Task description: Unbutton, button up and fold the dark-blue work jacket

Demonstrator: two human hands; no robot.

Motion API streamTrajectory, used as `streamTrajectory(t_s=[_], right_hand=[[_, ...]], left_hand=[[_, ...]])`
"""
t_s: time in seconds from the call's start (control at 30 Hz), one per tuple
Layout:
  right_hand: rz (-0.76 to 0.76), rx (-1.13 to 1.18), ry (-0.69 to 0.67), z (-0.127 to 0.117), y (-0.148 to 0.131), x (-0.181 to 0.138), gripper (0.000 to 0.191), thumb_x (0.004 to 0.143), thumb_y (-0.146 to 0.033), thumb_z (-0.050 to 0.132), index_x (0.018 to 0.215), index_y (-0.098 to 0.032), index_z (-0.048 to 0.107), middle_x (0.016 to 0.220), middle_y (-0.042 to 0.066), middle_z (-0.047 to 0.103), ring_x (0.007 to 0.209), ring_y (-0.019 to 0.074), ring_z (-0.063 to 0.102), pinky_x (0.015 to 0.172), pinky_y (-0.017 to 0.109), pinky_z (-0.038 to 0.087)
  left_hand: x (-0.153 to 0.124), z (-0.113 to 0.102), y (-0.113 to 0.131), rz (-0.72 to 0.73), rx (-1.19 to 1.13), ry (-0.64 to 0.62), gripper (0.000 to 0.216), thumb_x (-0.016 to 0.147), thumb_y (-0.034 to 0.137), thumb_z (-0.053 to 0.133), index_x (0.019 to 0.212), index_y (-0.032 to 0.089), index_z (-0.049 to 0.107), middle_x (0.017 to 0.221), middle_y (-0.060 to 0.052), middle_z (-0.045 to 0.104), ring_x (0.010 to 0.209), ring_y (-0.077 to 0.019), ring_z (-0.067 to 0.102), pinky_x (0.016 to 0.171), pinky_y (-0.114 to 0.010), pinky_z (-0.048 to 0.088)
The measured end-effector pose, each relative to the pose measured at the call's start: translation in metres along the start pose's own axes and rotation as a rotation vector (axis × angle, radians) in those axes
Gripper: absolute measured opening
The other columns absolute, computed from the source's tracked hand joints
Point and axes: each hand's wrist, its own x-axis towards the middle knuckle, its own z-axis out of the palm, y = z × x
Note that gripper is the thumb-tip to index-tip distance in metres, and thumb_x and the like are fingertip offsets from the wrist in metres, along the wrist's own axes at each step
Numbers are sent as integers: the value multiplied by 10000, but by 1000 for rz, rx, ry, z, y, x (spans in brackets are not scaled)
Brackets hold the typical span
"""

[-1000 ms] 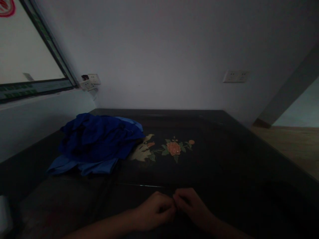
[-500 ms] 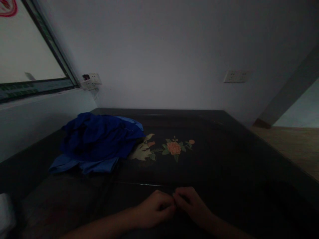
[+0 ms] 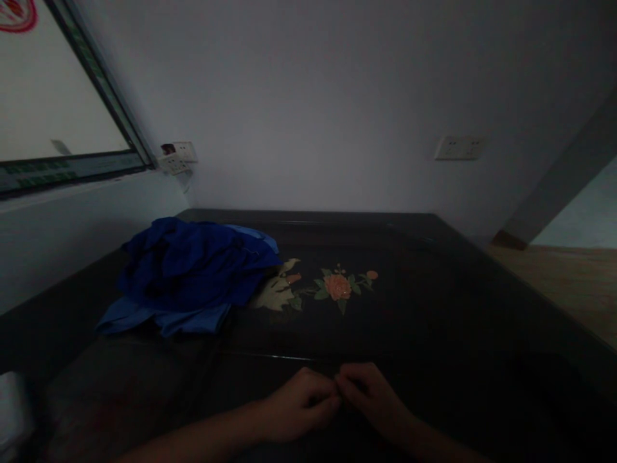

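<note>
Well, from my end I see the left hand (image 3: 303,404) and right hand (image 3: 373,400) both curled into loose fists, meeting at the fingertips low in the view; whether anything is pinched between them I cannot tell; they keep the pose of a second ago, and only my view has shifted slightly, so that a blurred white object (image 3: 12,408) at the lower left edge shows a little more; beyond the hands, on the left of the dark table (image 3: 434,308), lies a rumpled blue cloth (image 3: 193,263), lighter blue fabric (image 3: 187,323) showing under its near edge; its long axis runs roughly left to right, one corner pointing right towards the flower design (image 3: 337,287); behind stands the wall (image 3: 308,96).
</note>
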Motion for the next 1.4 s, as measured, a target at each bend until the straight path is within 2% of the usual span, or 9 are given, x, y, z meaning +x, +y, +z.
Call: streamTrajectory(t_s=[0.2, 0.5, 0.97, 1.4], right_hand=[[1, 2, -32, 0, 1, 1, 454, 874, -524, 395, 559, -197, 387, 550, -40, 387, 557, 106, 375, 531, 238, 284], [20, -41, -3, 1, 7, -1, 430, 869, -514, 412, 584, -193, 446, 589, -22, 458, 611, 128, 436, 603, 251, 339], [21, -33, 16, 1, 5, -1, 428, 864, -516, 423, 591, -193, 484, 599, -5, 501, 634, 145, 476, 632, 268, 354], [36, -29, -25, 0, 2, 0, 425, 857, -512, 384, 572, -197, 394, 576, -27, 413, 596, 125, 404, 585, 257, 312]], left_hand=[[1, 0, -3, 15, -6, -35, 572, 930, 564, 269, 633, 140, 515, 582, -1, 501, 533, -81, 464, 531, -186, 364], [0, 1, -5, -13, -7, -31, 522, 939, 500, 322, 668, 129, 568, 583, -1, 511, 524, -78, 466, 515, -173, 362], [0, 0, -4, 26, -3, -36, 471, 951, 423, 330, 657, 134, 557, 602, -12, 536, 554, -91, 493, 541, -183, 378], [1, 0, -3, 27, 22, -26, 454, 944, 407, 341, 654, 132, 558, 584, 0, 519, 531, -78, 475, 529, -170, 363]])
